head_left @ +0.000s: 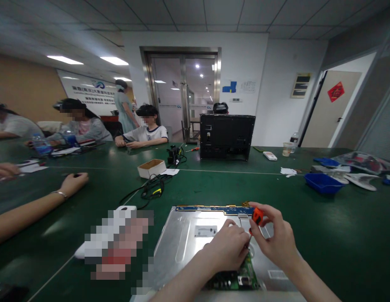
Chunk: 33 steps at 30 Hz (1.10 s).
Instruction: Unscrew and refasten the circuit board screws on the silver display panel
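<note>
A silver metal display panel lies on the green table in front of me. Along its far edge runs a narrow blue circuit strip, and a green circuit board sits nearer to me. My right hand holds an orange and black screwdriver by its handle, between thumb and fingers, with the shaft pointing down to the panel. Over the panel, my left hand has its fingers curled together close to the screwdriver's lower end. What those fingers pinch is hidden.
A black monitor back stands upright ahead. Left of it are an open white box and black cables. A blue tray sits at right. A neighbour's hand rests at left; other people sit around the table.
</note>
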### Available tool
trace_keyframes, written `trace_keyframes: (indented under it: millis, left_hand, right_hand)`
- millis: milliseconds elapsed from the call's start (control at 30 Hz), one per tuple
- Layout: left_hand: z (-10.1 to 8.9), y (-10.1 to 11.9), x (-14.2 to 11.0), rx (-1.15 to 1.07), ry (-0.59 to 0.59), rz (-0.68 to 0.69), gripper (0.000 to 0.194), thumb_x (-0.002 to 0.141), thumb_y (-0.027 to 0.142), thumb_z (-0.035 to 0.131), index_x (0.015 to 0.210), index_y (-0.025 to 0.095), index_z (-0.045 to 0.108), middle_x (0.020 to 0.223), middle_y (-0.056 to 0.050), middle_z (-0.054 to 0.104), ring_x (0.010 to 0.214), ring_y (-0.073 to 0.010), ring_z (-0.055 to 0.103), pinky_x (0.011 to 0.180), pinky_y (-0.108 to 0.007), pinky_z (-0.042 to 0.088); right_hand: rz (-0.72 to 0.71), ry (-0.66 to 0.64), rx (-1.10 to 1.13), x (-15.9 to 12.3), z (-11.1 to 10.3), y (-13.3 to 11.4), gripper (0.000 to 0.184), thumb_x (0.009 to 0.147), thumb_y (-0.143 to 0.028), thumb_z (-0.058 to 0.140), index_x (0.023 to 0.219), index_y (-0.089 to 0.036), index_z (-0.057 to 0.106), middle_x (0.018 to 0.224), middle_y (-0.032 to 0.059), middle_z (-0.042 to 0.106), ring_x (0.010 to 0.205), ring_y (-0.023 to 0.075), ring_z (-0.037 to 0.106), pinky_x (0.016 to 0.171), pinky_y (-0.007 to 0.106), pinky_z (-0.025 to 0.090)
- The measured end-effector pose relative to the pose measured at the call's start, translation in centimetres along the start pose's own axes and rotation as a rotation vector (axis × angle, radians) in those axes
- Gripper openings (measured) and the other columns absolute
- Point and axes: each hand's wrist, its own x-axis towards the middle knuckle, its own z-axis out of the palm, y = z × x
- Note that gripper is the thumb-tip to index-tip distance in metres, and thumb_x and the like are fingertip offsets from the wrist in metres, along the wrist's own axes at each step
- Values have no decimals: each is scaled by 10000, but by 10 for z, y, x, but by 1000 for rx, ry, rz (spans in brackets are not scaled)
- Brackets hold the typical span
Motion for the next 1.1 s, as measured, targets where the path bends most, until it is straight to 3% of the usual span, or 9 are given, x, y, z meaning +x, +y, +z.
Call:
trace_keyframes:
  millis: [200, 433, 600, 1100]
  left_hand:
    - [-1, 0, 0, -23, -8, -7, 135, 878, 202, 570, 993, 188, 639, 960, -61, 725, 908, -245, 681, 940, -400, 417]
    - [-2, 1, 0, 12, -21, 2, 139, 886, 212, 583, 1000, 174, 652, 1007, -76, 730, 959, -260, 679, 960, -402, 417]
    - [-2, 2, 0, 18, -15, -4, 99, 905, 212, 583, 968, 165, 644, 993, -73, 737, 974, -263, 685, 976, -415, 413]
    - [-3, 4, 0, 30, 0, -6, 117, 945, 227, 549, 988, 162, 637, 1040, -86, 736, 977, -257, 686, 995, -405, 403]
  right_hand:
    - [-46, -1, 78, 7, -4, -4, 270, 931, -160, 537, 1200, -174, 522, 1022, 119, 688, 686, 149, 682, 529, 226, 570]
    - [-20, -22, 35, 5, -4, -2, 279, 942, -212, 560, 1218, -179, 540, 866, 57, 695, 581, 141, 642, 509, 244, 555]
    - [-11, -2, 64, 3, 0, 1, 223, 952, -229, 603, 1167, -201, 547, 926, 66, 682, 634, 140, 653, 515, 231, 556]
    - [-75, 35, 47, 9, -3, -4, 203, 958, -216, 593, 1154, -184, 553, 863, 49, 679, 555, 115, 610, 482, 202, 522]
